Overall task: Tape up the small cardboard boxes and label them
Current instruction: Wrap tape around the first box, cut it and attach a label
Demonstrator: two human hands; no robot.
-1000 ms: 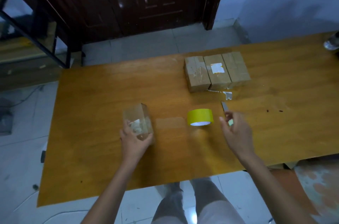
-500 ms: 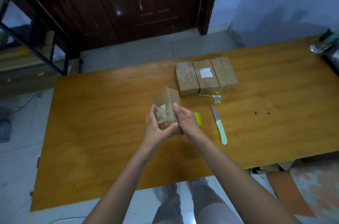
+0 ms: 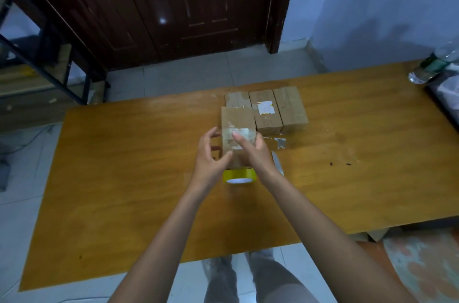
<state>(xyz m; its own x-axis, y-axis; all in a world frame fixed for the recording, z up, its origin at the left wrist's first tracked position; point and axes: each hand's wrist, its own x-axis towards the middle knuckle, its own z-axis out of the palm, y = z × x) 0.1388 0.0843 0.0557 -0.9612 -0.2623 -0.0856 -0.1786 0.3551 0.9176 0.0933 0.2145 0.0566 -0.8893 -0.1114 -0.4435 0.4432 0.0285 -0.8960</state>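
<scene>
Since half a second ago box (image 3: 238, 128) raised toward 12 o'clock, against the row of three boxes (image 3: 278, 111) | left hand (image 3: 210, 158) grasps its side, right hand (image 3: 253, 151) grasps it, finger smoothing tape | step: sealing | next: label it; tape roll (image 3: 239, 176) at 6 o'clock.

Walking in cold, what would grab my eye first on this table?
Two hands meet at the middle of the wooden table, the left hand and right hand holding up a small cardboard box with a shiny tape patch. Just beneath it, toward the person, sits a bright yellow tape roll. Behind lie three more boxes in a row, the middle one bearing a white label.
</scene>
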